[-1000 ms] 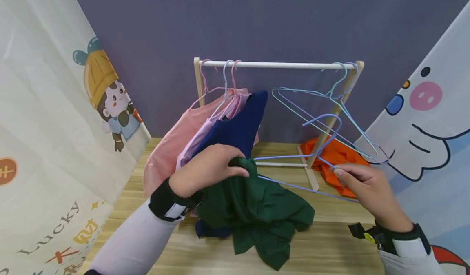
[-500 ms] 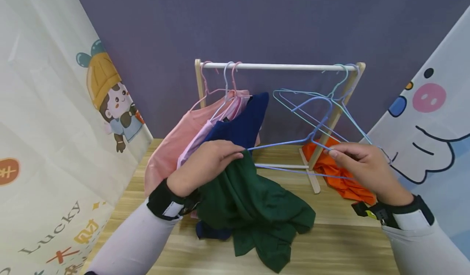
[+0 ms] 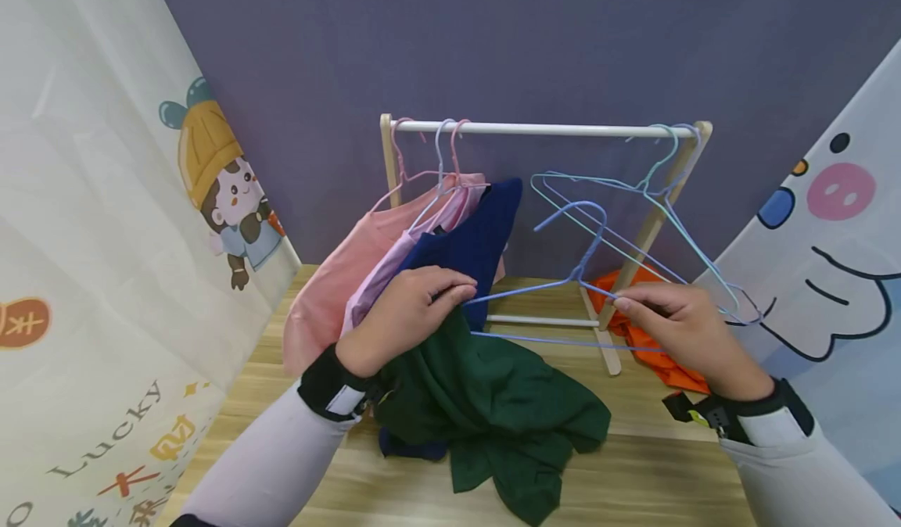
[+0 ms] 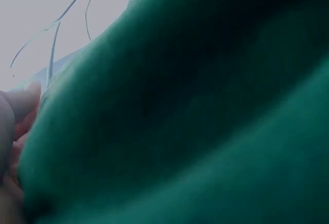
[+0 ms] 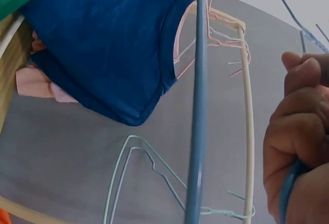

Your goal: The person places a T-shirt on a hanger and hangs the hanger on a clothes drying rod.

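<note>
In the head view my left hand [image 3: 415, 312] pinches the upper edge of a dark green garment [image 3: 507, 386], which drapes down onto the table. My right hand [image 3: 686, 331] pinches the right shoulder of a periwinkle-blue wire hanger [image 3: 587, 259] between thumb and fingers. The hanger's hook points up and left, and its left end meets my left fingertips at the cloth, where its tip is hidden. Green cloth [image 4: 180, 106] fills most of the left wrist view. A hanger bar [image 5: 198, 106] crosses the right wrist view beside my curled right fingers [image 5: 303, 126].
A small rack with a white rail [image 3: 549, 129] stands behind. Pink [image 3: 345, 253], lilac and navy [image 3: 468, 238] garments hang at its left. A mint hanger [image 3: 704, 257] and a blue one hang bare at its right. Orange cloth [image 3: 655, 355] lies by the right foot.
My right hand has moved the blue hanger left and slightly up, its left end now at my left fingertips. My left hand keeps its hold on the green garment, fingertips a little higher.
</note>
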Demonstrator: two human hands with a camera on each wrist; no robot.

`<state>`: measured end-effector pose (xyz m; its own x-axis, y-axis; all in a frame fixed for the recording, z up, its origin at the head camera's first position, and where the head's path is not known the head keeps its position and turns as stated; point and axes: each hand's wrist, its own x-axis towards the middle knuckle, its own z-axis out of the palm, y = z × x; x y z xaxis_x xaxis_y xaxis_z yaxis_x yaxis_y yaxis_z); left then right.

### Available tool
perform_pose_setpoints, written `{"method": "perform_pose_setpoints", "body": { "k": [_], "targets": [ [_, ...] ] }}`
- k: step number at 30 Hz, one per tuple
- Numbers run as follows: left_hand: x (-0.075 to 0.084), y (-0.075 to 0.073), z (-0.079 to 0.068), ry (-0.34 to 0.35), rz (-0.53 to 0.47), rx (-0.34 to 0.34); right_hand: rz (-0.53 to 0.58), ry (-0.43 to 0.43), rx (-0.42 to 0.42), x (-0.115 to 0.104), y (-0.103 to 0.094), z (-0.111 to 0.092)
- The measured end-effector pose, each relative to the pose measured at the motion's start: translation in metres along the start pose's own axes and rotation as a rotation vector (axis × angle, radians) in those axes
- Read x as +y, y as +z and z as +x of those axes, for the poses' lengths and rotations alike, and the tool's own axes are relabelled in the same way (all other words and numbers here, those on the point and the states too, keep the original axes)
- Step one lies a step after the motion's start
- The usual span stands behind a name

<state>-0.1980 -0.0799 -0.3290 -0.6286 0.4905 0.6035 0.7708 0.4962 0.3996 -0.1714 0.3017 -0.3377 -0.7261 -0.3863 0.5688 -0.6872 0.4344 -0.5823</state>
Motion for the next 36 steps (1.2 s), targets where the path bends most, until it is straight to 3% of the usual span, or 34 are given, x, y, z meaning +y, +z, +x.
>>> {"method": "perform_pose_setpoints", "body": {
  "k": [4,8,20,29,36],
  "targets": [
    [0.001,-0.006,-0.003,-0.022,0.054,-0.084,0.004,0.044,0.026,0.001,-0.001,-0.003],
    [0.002,-0.009,-0.004,-0.001,0.097,-0.117,0.011,0.074,0.037,0.000,-0.004,-0.006],
    [0.002,0.005,-0.002,0.050,0.059,0.075,0.002,0.140,0.023,-0.008,0.000,-0.008],
    [0.012,0.024,0.002,0.098,0.075,0.063,0.063,0.012,0.006,-0.006,0.022,-0.007],
    [0.019,0.032,0.008,0.065,0.034,0.010,0.050,0.080,0.019,-0.011,0.036,-0.002]
  ]
}}
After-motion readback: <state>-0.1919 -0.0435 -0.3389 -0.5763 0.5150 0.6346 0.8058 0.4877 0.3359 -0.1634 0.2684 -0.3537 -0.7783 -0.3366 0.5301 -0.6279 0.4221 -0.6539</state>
